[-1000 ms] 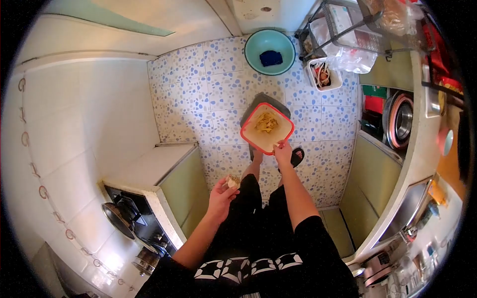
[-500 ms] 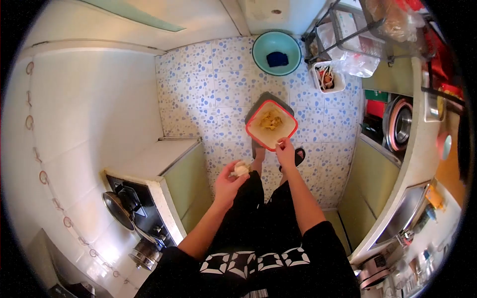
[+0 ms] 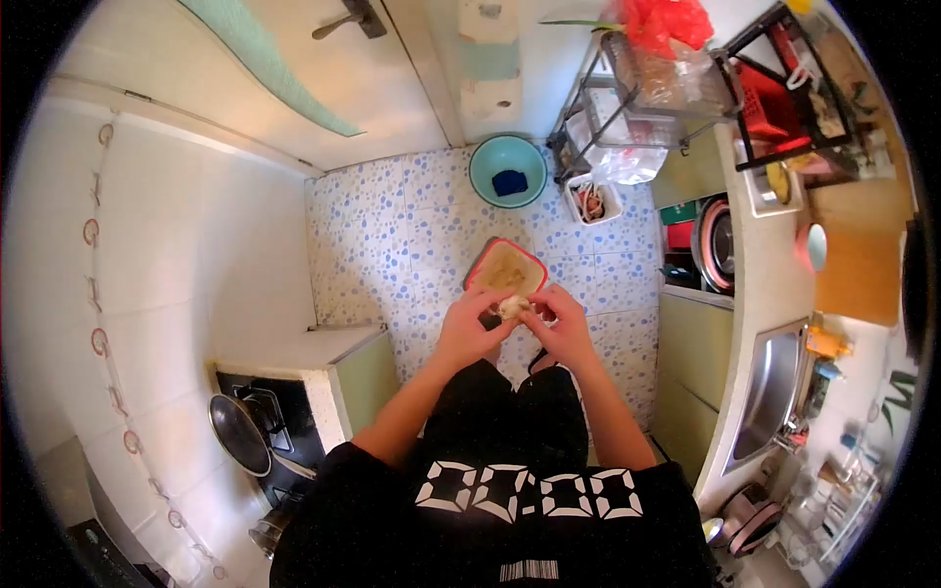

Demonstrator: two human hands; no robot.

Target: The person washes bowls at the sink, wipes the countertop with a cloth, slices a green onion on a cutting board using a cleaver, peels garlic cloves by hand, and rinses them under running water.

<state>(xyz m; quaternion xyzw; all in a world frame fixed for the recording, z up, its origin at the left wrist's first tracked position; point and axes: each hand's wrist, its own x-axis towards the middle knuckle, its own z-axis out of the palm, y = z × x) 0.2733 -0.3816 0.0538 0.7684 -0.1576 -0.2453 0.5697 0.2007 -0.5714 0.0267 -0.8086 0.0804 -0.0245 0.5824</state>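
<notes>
A pale, knobbly garlic bulb (image 3: 512, 308) is held between both hands in front of my body. My left hand (image 3: 470, 328) grips it from the left, thumb and fingers closed around its side. From the right, the fingertips of my right hand (image 3: 561, 331) pinch at the same bulb. Just beyond the hands on the floor stands a waste bin (image 3: 538, 267) with a red rim and a pale liner. Yellowish scraps (image 3: 507, 271) lie inside it. The hands cover the bin's near edge.
A teal basin (image 3: 509, 147) holding a dark blue cloth (image 3: 510, 183) sits farther off, beside a white container (image 3: 610, 208) and a wire rack (image 3: 637, 103). To the left is a stove with a frying pan (image 3: 240, 434); on the right, a counter with a sink (image 3: 774, 392).
My right hand has come back from the bin's rim to the garlic bulb. The left hand has moved forward and right with the bulb, and the camera view has tilted up.
</notes>
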